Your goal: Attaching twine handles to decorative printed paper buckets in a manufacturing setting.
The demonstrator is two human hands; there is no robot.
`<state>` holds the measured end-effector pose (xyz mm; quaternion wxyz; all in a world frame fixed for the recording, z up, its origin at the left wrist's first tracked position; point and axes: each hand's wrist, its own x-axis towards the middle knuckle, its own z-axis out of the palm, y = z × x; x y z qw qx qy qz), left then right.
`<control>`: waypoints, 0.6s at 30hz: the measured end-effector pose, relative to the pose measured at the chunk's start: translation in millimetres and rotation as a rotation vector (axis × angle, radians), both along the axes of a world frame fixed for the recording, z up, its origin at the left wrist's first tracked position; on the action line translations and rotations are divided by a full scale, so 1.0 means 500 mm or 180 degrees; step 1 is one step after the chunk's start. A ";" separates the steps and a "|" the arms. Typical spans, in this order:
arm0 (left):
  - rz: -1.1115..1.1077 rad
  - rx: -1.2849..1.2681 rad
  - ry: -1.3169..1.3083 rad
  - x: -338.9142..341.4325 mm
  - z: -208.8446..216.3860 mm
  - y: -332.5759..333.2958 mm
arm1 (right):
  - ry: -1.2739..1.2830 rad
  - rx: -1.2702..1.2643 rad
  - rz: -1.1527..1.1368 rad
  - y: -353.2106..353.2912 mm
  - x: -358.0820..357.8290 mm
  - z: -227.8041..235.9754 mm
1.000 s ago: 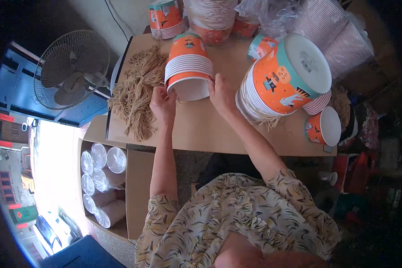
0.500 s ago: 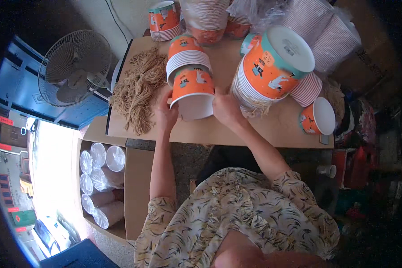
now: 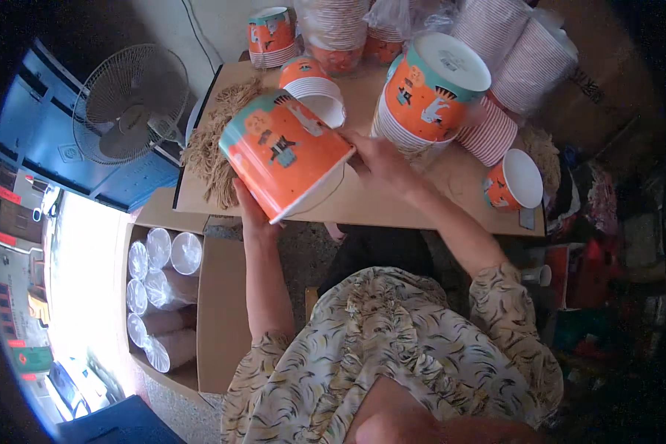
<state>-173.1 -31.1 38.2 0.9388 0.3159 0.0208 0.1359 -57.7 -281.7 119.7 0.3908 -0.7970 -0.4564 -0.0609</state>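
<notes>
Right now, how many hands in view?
2. The left hand is at the lower left side of the tilted orange bucket, partly hidden by it; the right hand is at the right end of its rim. No others show.

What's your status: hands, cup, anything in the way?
Left hand and right hand on large orange cup. Cup tilted, base toward upper left. Twine bundle and nested cup stack behind, partly hidden.
</notes>
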 end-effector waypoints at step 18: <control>0.3056 0.4728 -0.1020 0.121 0.400 -0.200 | 0.0460 -0.0940 -0.0070 0.011 0.086 0.584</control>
